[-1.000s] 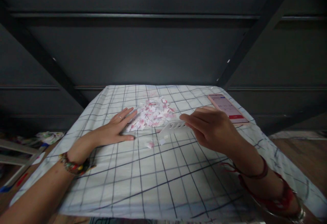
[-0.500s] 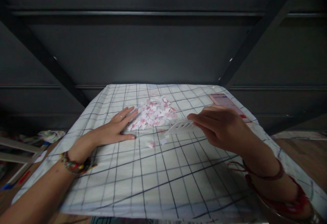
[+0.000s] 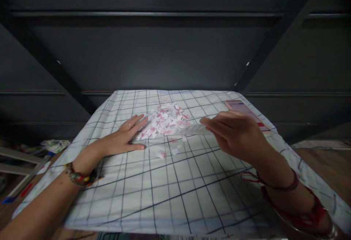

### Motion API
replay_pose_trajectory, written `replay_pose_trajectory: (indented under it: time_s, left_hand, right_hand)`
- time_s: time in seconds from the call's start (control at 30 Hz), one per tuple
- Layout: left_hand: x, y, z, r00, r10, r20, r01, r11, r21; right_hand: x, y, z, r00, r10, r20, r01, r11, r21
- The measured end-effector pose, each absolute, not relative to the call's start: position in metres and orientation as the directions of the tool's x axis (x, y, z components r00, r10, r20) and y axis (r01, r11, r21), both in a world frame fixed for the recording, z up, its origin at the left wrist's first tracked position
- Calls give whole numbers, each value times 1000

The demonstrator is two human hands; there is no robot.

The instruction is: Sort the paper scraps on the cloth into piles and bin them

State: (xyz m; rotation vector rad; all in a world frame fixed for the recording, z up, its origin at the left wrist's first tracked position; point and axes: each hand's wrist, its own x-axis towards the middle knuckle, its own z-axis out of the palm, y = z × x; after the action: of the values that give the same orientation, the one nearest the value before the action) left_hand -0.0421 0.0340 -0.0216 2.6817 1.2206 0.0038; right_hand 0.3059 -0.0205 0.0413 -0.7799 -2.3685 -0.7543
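A heap of small white and pink paper scraps point(image 3: 164, 121) lies on the checked tablecloth. My left hand point(image 3: 128, 134) rests flat at the heap's left edge with fingers spread, and nothing is in it. Between the thumb and fingers of my right hand point(image 3: 236, 132) is a thin white slotted piece point(image 3: 196, 129), blurred by motion. Its far end reaches the right edge of the heap; whether it touches the scraps I cannot tell. A few loose scraps point(image 3: 175, 151) lie in front of the heap.
A phone point(image 3: 246, 112) with a lit screen lies beyond my right hand, partly hidden by it. The checked tablecloth point(image 3: 164, 192) covers the table. Dark panels point(image 3: 164, 53) rise behind its far edge. A white slatted frame point(image 3: 22, 159) stands at the left.
My right hand has shifted slightly left, and the slotted piece has tilted and come nearer the heap. More loose scraps show in front of it. My left hand has not moved.
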Motion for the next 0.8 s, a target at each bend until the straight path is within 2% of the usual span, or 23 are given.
replay_pose_trajectory:
  time_s: [0.1, 0.3, 0.4, 0.63, 0.8]
  left_hand:
    - [-43, 35, -23, 666, 743, -57, 740, -649, 176]
    - [-43, 34, -22, 679, 733, -39, 727, -663, 180]
    - [-43, 34, -22, 677, 734, -51, 729, -660, 183]
    - [-42, 35, -23, 666, 743, -68, 739, -646, 191]
    - [-43, 35, -23, 672, 737, -68, 734, -651, 192]
  right_hand:
    - [296, -23, 38, -730, 349, 588, 617, 708, 345]
    - [291, -30, 42, -709, 273, 650, 578, 754, 314]
    - [303, -28, 46, -699, 293, 652, 604, 730, 320]
    - [316, -26, 50, -757, 361, 544, 565, 780, 269]
    - [313, -28, 50, -734, 340, 588, 538, 820, 197]
